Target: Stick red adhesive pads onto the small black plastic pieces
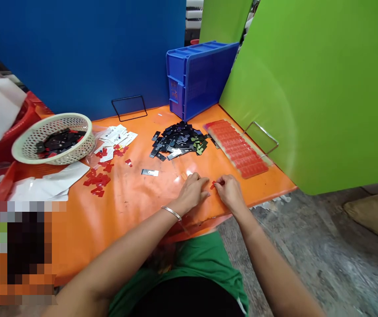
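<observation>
My right hand point(230, 190) pinches a small red plastic piece point(213, 185) just above the front of the table. Facing it from the left is my left hand point(193, 192), thumb and forefinger apart with nothing visible between them. A single dark and silver flat piece point(150, 172) lies left of my hands. Beyond them spreads a pile of black flat pieces point(180, 138), some green or silver. Several loose red pieces point(98, 179) are scattered farther left. To the right lies a sheet with rows of red pieces point(238, 149).
A cream woven basket point(83, 152) holding dark pieces stands at the left, beside papers point(43, 182) and a red container point(4, 149). A blue crate point(209, 79) stands on its side at the back. Blue point(93, 53) and green panels point(324, 97) border the orange table point(126, 211).
</observation>
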Demonstrator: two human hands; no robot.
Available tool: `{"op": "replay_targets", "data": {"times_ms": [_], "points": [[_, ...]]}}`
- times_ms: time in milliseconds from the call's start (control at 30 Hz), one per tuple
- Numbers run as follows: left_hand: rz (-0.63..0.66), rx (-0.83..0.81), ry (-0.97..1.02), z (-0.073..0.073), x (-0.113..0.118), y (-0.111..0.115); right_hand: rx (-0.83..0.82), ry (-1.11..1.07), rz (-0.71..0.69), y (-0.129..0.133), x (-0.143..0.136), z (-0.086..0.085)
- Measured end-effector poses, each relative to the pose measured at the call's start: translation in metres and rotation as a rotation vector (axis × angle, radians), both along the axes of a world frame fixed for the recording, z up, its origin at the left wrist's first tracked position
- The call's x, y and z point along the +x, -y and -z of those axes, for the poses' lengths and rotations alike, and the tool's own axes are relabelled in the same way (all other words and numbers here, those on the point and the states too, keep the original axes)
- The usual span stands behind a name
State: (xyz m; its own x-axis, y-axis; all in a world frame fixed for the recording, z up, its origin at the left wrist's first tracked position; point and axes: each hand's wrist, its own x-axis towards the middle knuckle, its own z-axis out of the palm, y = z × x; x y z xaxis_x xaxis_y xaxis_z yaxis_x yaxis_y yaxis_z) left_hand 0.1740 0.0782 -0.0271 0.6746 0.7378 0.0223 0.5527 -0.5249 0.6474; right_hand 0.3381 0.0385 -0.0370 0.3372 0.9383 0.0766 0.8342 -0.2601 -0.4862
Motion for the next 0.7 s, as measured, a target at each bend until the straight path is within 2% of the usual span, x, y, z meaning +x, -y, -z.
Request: {"op": "replay_targets", "data": {"times_ms": [167, 367, 533, 700], "points": [[0.027, -0.003, -0.045, -0.002, 0.001, -0.003, -0.035, 0.015, 0.015, -0.001, -0.001, 0.0], [0.047, -0.002, -0.071, -0.003, 0.003, -0.005, -0.16, 0.027, -0.015, -0.007, 0.001, -0.007], [0.087, 0.002, -0.085, -0.008, 0.001, -0.005, -0.014, 0.093, -0.009, 0.005, -0.007, -0.002], [0.105, 0.024, -0.085, -0.006, 0.001, -0.007, 0.117, 0.105, -0.029, 0.018, -0.016, 0.006]]}}
